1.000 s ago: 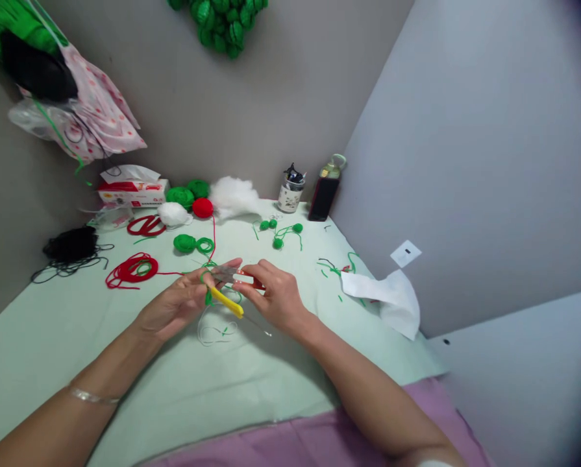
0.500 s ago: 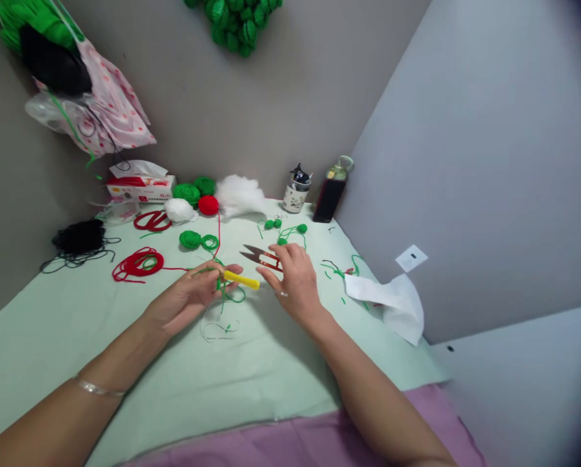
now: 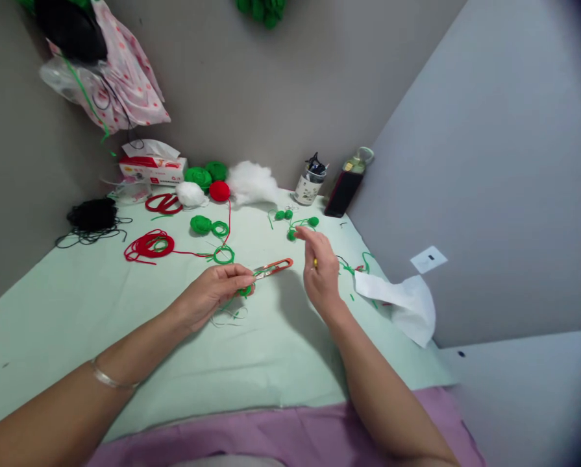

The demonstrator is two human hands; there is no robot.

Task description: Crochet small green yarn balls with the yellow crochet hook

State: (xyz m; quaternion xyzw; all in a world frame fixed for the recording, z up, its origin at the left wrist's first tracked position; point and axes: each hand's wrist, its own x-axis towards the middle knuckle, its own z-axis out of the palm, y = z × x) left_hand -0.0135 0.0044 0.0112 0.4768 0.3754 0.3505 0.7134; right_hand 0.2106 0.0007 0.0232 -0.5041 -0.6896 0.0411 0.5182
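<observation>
My left hand (image 3: 212,293) is closed in a pinch on a small green crochet piece (image 3: 245,290), with green yarn trailing under it onto the table. Red-handled thread snips (image 3: 273,266) lie on the pale green tablecloth (image 3: 271,344) just right of my left fingertips. My right hand (image 3: 321,272) hovers to the right of the snips with its fingers curled. A bit of a yellow crochet hook (image 3: 315,263) shows in its grip; the rest is hidden by the hand.
Red yarn (image 3: 148,246), green yarn coils (image 3: 207,227), black yarn (image 3: 93,215), a tissue box (image 3: 151,170), white stuffing (image 3: 252,183), a small jar (image 3: 309,185) and a dark bottle (image 3: 345,188) stand toward the back. White cloth (image 3: 407,301) lies at the right edge.
My right hand put the snips down on the table and moved right, now with the yellow hook in it. My left hand keeps the green piece. The view shifted slightly.
</observation>
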